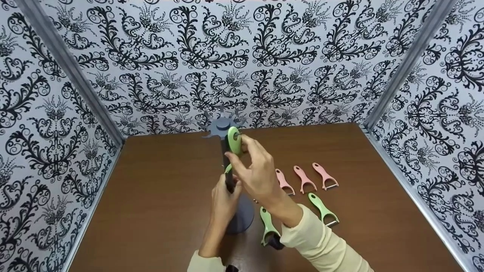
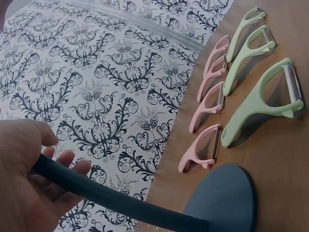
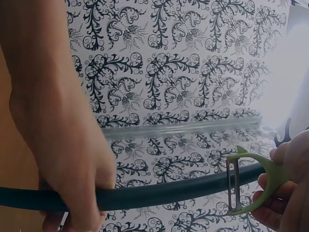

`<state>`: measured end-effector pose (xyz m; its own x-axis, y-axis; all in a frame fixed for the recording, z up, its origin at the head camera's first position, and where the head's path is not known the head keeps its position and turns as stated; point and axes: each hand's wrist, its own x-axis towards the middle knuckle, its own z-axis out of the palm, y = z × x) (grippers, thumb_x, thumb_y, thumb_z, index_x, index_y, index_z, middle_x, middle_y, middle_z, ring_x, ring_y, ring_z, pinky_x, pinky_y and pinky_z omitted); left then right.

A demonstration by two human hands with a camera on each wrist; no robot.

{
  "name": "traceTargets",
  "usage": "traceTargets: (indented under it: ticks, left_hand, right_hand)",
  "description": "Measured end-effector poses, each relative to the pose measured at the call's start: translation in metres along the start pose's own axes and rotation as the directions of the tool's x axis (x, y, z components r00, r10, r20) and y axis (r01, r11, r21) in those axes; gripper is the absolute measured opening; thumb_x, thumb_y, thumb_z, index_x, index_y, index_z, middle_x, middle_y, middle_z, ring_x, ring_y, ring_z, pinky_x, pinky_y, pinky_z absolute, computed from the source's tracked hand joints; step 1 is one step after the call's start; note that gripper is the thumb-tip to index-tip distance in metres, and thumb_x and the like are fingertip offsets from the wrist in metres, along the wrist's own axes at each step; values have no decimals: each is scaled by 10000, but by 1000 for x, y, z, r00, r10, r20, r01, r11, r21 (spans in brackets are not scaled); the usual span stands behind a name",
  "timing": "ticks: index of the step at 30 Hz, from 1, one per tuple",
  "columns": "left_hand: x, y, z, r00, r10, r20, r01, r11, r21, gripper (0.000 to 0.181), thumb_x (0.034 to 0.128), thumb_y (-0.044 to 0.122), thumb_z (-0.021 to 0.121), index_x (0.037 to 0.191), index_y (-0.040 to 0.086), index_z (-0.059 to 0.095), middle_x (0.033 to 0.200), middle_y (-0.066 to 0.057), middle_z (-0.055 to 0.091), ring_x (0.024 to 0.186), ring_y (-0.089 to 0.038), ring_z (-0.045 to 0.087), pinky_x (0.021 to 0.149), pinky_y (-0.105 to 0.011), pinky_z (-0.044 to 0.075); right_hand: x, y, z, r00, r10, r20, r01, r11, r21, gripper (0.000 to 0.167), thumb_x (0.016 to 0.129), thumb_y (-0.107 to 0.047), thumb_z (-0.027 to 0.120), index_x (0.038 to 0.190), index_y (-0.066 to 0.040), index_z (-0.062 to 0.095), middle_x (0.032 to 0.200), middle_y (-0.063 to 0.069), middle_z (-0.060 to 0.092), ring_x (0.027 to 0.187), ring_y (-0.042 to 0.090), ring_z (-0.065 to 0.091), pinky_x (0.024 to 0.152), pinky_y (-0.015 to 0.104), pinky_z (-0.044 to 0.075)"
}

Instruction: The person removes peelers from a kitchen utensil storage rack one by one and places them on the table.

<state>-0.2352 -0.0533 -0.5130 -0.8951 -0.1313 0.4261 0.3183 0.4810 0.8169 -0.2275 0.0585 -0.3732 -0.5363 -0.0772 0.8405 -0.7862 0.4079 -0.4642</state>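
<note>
A dark blue-grey stand has a hooked top (image 1: 222, 125), a slim pole (image 2: 120, 200) and a round base (image 2: 224, 198). My left hand (image 1: 224, 198) grips the pole partway up; in the right wrist view the left hand (image 3: 79, 169) has its fingers curled round it. Close under the hooks, my right hand (image 1: 259, 173) pinches a green peeler (image 1: 234, 140) by its handle, the holed end pointing up. In the right wrist view that peeler's metal blade (image 3: 233, 186) overlaps the pole; whether they touch I cannot tell.
Right of the stand lie several pink peelers (image 1: 324, 176) and more green peelers (image 1: 320, 206) on the brown table (image 1: 162, 196). A black thing (image 1: 275, 241) sits by the nearer green one. Patterned walls (image 1: 242, 56) with metal edge strips (image 1: 72, 53) enclose the table.
</note>
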Motion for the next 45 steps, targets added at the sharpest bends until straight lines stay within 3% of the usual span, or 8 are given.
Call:
traceTargets:
  ticks: [4,9,19,24,31,38,45]
  left_hand:
    - [1,4,-5,999,42,-17,-42,998,40,142,1001,205,709,1004,75,654,811,6,656,678,-135,558,633,-337,455]
    - [0,5,-6,995,103,2,-103,989,108,160,1028,201,654,977,50,649,755,-13,645,642,-145,568,607,-329,457]
    - [0,6,-5,993,115,8,-116,989,87,130,1033,123,639,953,23,616,776,-69,691,641,-214,628,592,-389,488]
    - [2,6,-7,990,132,49,-135,990,52,129,1051,93,600,942,31,630,779,-53,703,581,-140,575,540,-321,457]
    - [4,8,-8,992,110,67,-113,992,58,127,1053,113,604,946,56,644,776,-39,690,583,-117,534,558,-318,444]
    - [4,9,-9,991,128,43,-130,990,49,102,1040,98,623,949,59,648,810,-59,724,631,-158,612,584,-346,476]
    - [5,9,-10,992,109,63,-113,992,53,97,1040,103,624,953,70,651,818,-67,725,614,-139,573,577,-329,455]
  right_hand:
    - [0,-1,-1,1000,11,9,-11,1000,-26,371,923,-108,785,1209,81,644,945,117,686,858,213,661,775,385,559]
    - [-2,-3,-3,1000,11,10,-10,998,-67,381,930,-120,779,1227,75,643,943,112,687,852,207,662,776,378,556]
    - [-3,-12,-19,999,16,32,-10,984,-178,403,917,-122,787,1249,63,652,909,110,670,770,185,627,654,332,545]
    - [1,-14,-30,997,26,72,-10,976,-216,421,892,-110,807,1261,40,669,875,89,653,698,174,576,596,316,507]
    - [4,-20,-44,994,36,103,-13,976,-216,405,873,-111,823,1225,36,687,863,66,673,710,159,569,609,310,498]
    - [7,-28,-55,993,36,110,-10,975,-223,369,872,-111,821,1203,6,709,851,35,676,697,130,549,586,283,478]
    - [9,-31,-60,993,37,115,-10,973,-230,350,882,-122,817,1199,-12,718,840,14,680,701,144,548,588,283,464]
